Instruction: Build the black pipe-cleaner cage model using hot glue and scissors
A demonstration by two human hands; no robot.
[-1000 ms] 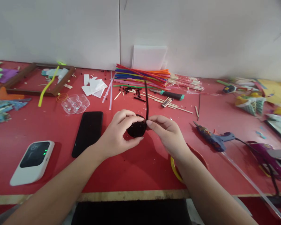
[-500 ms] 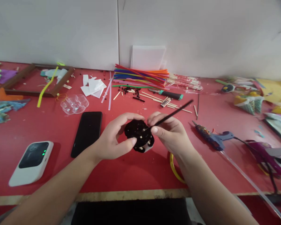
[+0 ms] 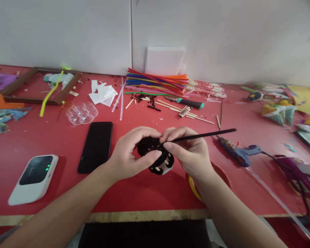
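Between my hands is a small rounded black fuzzy piece (image 3: pixel 145 146), built of pipe cleaner with short pale wooden sticks showing at its lower side. My left hand (image 3: pixel 127 155) grips it from the left, thumb across its front and fingers behind. A black pipe cleaner (image 3: pixel 214 134) sticks out to the right from the piece, almost level. My right hand (image 3: pixel 192 153) pinches this strand close to the piece, between thumb and fingers. Part of the piece is hidden behind my fingers. Something whitish shows at its underside.
A black phone (image 3: pixel 96 146) and a white device (image 3: pixel 33 179) lie left. Behind are coloured pipe cleaners (image 3: pixel 156 82), thin wooden sticks (image 3: pixel 200 119) and a cutter (image 3: pixel 191 103). A glue gun (image 3: pixel 237 151) lies right. A yellow ring (image 3: pixel 193 187) sits beneath my right forearm.
The free end of the black pipe cleaner has swung down and right, from a steep slant to nearly level. The black piece has tilted and shifted slightly; both hands keep hold.
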